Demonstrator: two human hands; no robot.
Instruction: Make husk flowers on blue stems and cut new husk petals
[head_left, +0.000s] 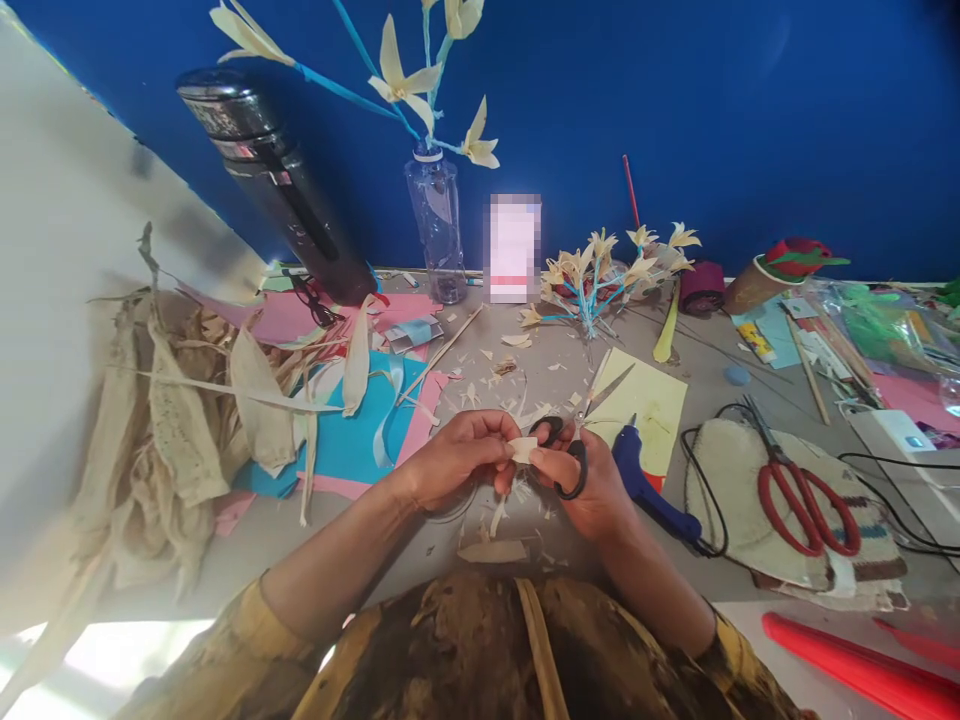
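Note:
A small cream husk piece is pinched between the fingertips of my left hand and the thumb of my right hand. Black-handled scissors hang on my right hand, their handles around its fingers and their parted blades pointing up and away over a pale yellow sheet. Husk scraps lie on the grey table under and around both hands. To the right of my right hand rests a blue glue gun.
Dried husks and blue paper cover the left. Behind stand a black flask, a bottle with husk flowers and a blurred-out screen. Red-handled scissors lie at right, near a white power strip. More flowers lie beyond the sheet.

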